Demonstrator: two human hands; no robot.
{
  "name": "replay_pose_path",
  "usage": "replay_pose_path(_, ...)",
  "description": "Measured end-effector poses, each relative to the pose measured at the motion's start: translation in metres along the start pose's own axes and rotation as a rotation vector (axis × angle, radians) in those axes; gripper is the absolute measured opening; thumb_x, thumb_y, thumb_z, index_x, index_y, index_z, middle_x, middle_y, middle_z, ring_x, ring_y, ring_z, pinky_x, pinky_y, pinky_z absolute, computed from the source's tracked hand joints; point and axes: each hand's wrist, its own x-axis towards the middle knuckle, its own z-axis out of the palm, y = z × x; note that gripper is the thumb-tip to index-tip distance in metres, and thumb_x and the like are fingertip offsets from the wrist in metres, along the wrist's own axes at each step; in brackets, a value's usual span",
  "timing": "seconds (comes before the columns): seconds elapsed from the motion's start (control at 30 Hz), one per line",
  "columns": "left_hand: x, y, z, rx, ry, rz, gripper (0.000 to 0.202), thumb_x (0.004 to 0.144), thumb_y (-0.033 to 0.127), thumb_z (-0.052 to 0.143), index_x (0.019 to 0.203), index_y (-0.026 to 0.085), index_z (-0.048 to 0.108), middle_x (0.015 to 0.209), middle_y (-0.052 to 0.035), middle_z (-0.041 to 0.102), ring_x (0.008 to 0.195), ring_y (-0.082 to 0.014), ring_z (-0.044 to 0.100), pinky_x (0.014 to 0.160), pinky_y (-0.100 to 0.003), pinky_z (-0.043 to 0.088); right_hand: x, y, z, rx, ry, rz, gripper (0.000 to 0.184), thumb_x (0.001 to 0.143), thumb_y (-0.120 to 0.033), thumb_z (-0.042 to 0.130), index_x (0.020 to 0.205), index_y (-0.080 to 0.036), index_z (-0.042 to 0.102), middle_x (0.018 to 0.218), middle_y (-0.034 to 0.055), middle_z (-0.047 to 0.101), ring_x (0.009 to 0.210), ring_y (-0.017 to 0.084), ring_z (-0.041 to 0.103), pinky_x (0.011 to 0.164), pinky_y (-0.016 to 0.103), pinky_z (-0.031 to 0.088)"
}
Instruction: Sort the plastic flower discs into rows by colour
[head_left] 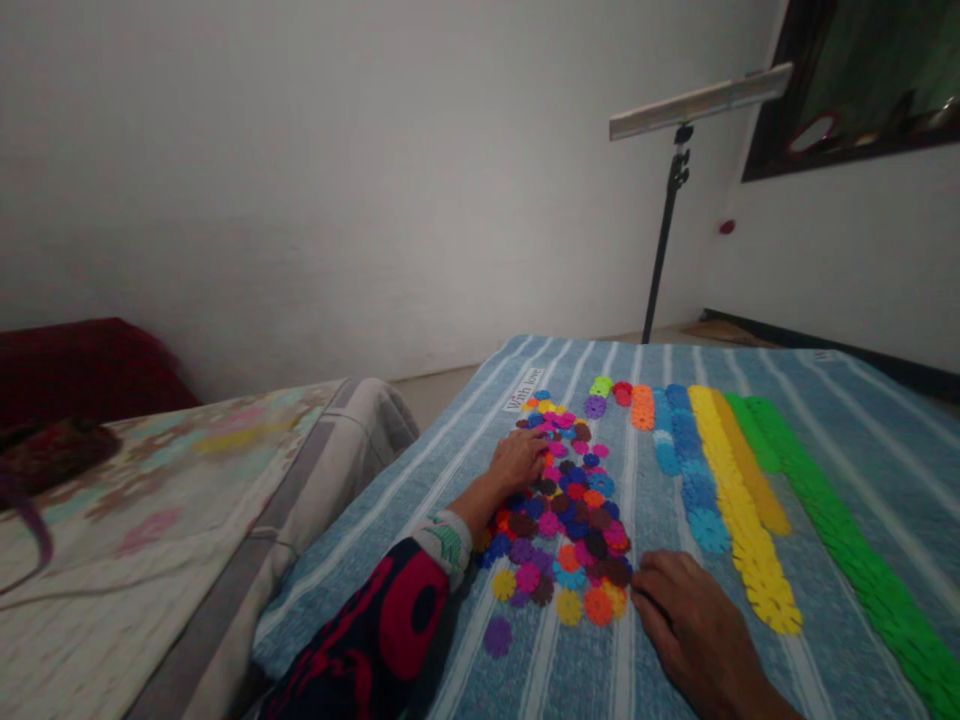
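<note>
A loose heap of flower-edged plastic discs point(577, 510) in many colours lies on the blue striped cloth point(405, 510). My left hand point(519, 460) reaches over the heap's left side, its fingers stretched out onto the discs; I see none lifted. My right hand point(686, 610) rests palm down at the heap's right edge, fingers loosely extended, fingertips beside a dark brown disc point(618, 571). To its right, discs lie in overlapping single-colour rows: a blue row point(696, 470), a yellow row point(742, 510) and a long green row point(847, 520). A single purple disc point(497, 636) lies apart near the front.
Short orange point(643, 408), red point(622, 393) and purple point(595, 406) groups sit behind the heap. A "With love" label point(523, 390) is on the cloth. At left is a bed with a floral cover point(187, 470). A stand with a light bar point(667, 190) rises behind.
</note>
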Motion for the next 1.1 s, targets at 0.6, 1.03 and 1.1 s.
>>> replay_pose_path(0.6, 0.020, -0.014, 0.005, 0.031, 0.066, -0.307, 0.025, 0.083, 0.026, 0.061, 0.105, 0.022, 0.073, 0.114, -0.0072, 0.070, 0.113, -0.0238, 0.059, 0.098, -0.034, 0.045, 0.002, -0.007, 0.000, 0.012, 0.071, 0.046, 0.021, 0.094, -0.016, 0.046, 0.087, -0.023, 0.064, 0.092, 0.0064, 0.066, 0.084, 0.021, 0.060, 0.073, 0.035, 0.048)
replay_pose_path(1.03, 0.021, -0.028, 0.010, -0.114, 0.177, -0.319, 0.013, 0.071, 0.017, 0.070, 0.084, 0.019, 0.072, 0.096, -0.0036, 0.072, 0.096, -0.0197, 0.064, 0.085, -0.029, 0.049, 0.004, -0.003, -0.001, -0.002, 0.029, -0.005, 0.018, 0.093, -0.015, 0.049, 0.089, -0.024, 0.064, 0.091, 0.0051, 0.066, 0.083, 0.020, 0.060, 0.071, 0.033, 0.048)
replay_pose_path(1.1, 0.020, -0.033, 0.011, -0.216, 0.186, -0.326, 0.005, 0.071, 0.017, 0.069, 0.076, 0.018, 0.069, 0.088, -0.0014, 0.072, 0.089, -0.0179, 0.065, 0.079, -0.027, 0.049, 0.004, -0.001, -0.002, -0.011, 0.020, -0.009, 0.017, 0.092, -0.015, 0.051, 0.090, -0.024, 0.064, 0.092, 0.0049, 0.066, 0.084, 0.020, 0.061, 0.071, 0.033, 0.048)
